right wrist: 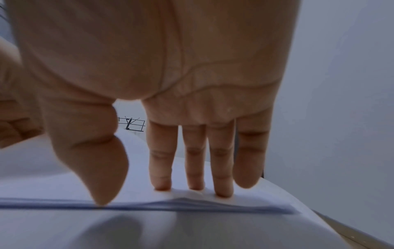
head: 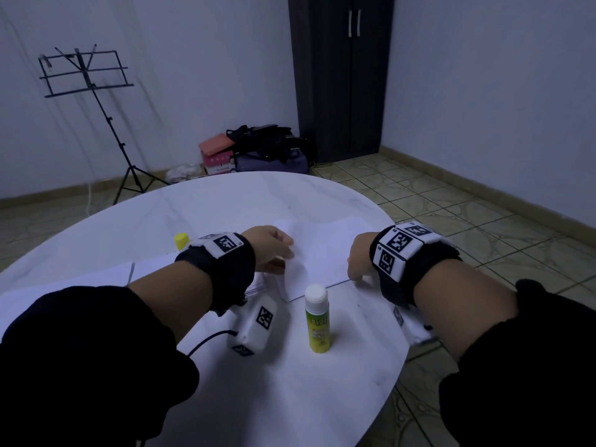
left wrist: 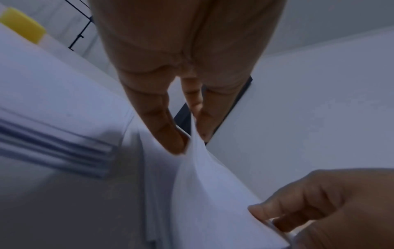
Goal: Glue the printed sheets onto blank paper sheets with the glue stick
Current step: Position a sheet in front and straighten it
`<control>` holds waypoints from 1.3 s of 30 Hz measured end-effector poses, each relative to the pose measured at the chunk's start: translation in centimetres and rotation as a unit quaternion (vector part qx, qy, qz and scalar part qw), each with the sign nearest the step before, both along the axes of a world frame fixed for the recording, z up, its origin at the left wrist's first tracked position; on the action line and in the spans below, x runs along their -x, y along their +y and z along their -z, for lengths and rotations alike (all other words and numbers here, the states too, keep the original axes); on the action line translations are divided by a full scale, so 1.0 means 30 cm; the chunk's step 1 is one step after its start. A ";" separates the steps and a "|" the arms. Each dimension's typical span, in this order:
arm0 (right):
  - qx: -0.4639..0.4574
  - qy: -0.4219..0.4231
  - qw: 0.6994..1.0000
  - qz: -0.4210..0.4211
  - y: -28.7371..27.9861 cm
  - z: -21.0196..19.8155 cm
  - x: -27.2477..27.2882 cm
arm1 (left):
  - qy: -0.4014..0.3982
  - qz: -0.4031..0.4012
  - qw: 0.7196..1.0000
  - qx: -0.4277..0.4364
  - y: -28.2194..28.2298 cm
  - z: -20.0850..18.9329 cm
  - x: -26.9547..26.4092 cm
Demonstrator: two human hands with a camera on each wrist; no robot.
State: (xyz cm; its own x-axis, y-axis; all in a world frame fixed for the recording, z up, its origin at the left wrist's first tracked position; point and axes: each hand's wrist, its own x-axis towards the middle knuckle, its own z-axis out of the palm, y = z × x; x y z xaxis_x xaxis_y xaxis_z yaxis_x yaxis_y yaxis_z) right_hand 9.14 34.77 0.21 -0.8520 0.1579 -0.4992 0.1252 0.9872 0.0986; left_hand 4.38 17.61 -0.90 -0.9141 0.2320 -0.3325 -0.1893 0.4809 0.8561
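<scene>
Step in hand: separating one sheet from the blank paper stack (head: 325, 250); gluing not yet begun, judging by the glue stick (head: 317, 317) standing untouched.
Landmark: glue stick, upright on the bench (head: 290, 398), white end up, nearest the body.
Left hand (head: 271, 250): just beyond the glue stick and to its left, thumb (left wrist: 157, 124) and a finger pinching the lifted corner of the top sheet (left wrist: 209, 176); sheet bowing upward off the stack.
Right hand (head: 359, 259): beyond the glue stick to its right, fingers (right wrist: 221, 168) straight and spread, tips pressing down on the stack near its front edge; thumb touching that edge, paper buckling slightly between.
Second stack (left wrist: 53, 118): left of the glue stick, under the left wrist; print not readable here, so printed or blank cannot be told.
Yellow cap (head: 181, 241): beyond that second stack, well left of the glue stick.
Next move, as judged: peeling the pinched sheet clear while holding the rest down, laying it flat on bare bench close to the glue stick.
Care needed: pinching one sheet only; thin paper likely clinging to the sheet beneath.
</scene>
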 end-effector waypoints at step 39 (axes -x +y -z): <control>-0.057 0.133 0.989 0.011 0.036 0.077 -0.010 | -0.063 -0.013 0.993 -0.095 -0.115 -0.043 -0.014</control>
State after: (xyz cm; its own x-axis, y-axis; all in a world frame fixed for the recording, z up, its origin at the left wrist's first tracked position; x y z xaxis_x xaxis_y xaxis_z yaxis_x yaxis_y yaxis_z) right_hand 9.43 35.85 -2.09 -0.9467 0.2196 -0.2356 0.1822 0.9684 0.1704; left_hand 4.79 14.16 0.38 -0.8749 0.2781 -0.3964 -0.3108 0.3053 0.9001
